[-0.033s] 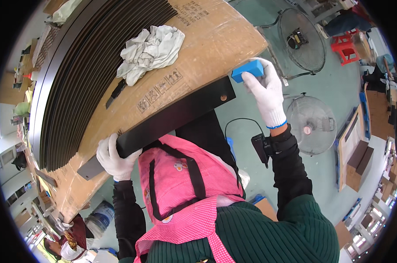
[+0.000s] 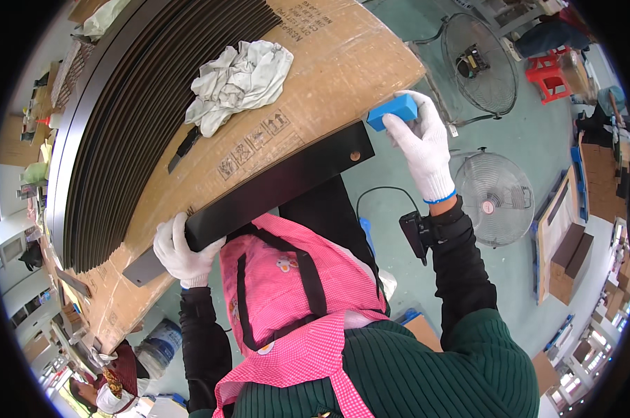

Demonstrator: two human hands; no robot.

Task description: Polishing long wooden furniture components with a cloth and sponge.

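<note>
A long black board [image 2: 280, 187] lies slantwise along the near edge of the cardboard-topped table, with a small round hole near its right end. My left hand [image 2: 183, 251], in a white glove, is closed around the board toward its left end. In my gloved right hand [image 2: 421, 143] a blue rectangular block [image 2: 393, 111] is pinched between thumb and fingers. The block is held just beyond the board's right end, apart from it. A crumpled white cloth [image 2: 242, 80] lies on the table, with a black-handled knife [image 2: 183, 148] beside it.
A long row of stacked black boards [image 2: 120, 139] fills the table's left side. The cardboard surface [image 2: 343, 56] ends at a corner near my right hand. Two floor fans, one a wire-caged fan [image 2: 496, 198], stand at the right. A red stool [image 2: 548, 76] is farther back. Another person [image 2: 113, 390] is at lower left.
</note>
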